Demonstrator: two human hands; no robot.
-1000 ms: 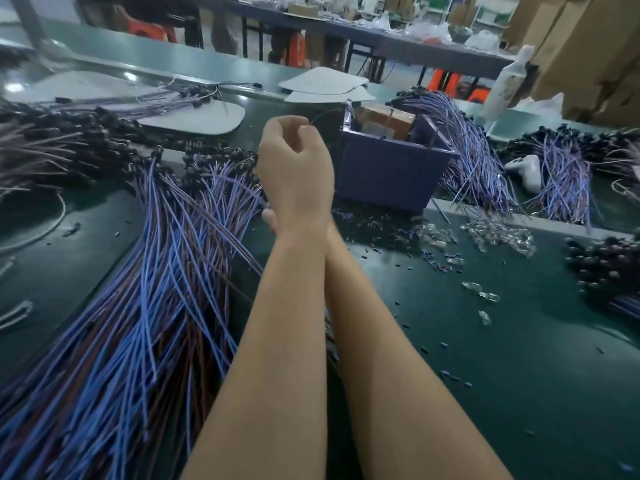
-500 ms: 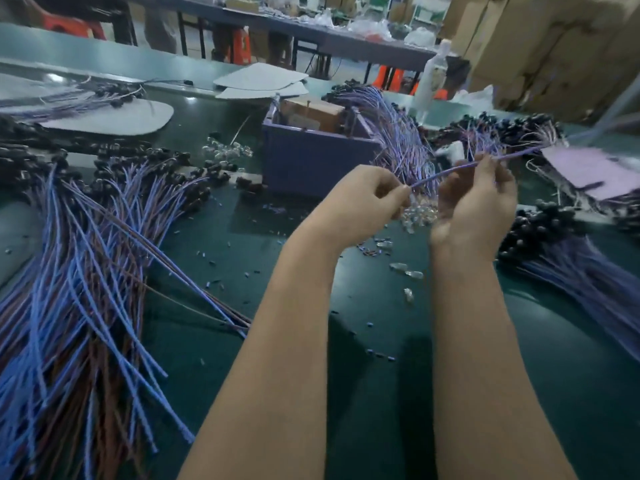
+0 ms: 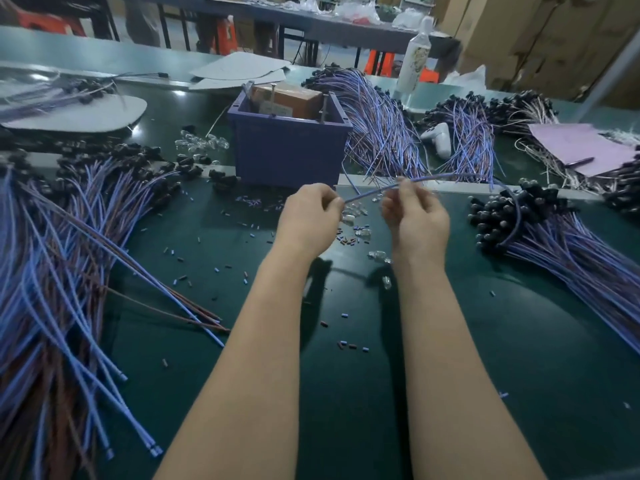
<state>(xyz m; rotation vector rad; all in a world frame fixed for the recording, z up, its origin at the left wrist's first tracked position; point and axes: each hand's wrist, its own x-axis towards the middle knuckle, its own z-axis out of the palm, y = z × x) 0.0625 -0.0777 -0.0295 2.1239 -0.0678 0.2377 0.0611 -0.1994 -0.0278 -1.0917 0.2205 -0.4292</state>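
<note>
Workbench [image 3: 519,341], green, with heaps of loose wires [image 3: 52,271] at left and a blue bin [image 3: 287,150] behind the hands. Left hand [image 3: 308,220] and right hand [image 3: 419,216], held apart above the bench, each pinch one blue wire [image 3: 450,176] near its free end. The rest of it arcs away rightward. The wire is judged light, limp and springy, so it is best gripped close to the tip. Whether the left fingertips also hold a clear bulb [image 3: 349,216] is unclear.

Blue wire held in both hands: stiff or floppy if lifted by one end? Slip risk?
Probably floppy: past the right hand the blue wire arcs over and droops toward the wire bundle. Likely light, since the left hand holds its end with just a fingertip pinch. Its thin smooth jacket may slip in a loose grip.
</note>
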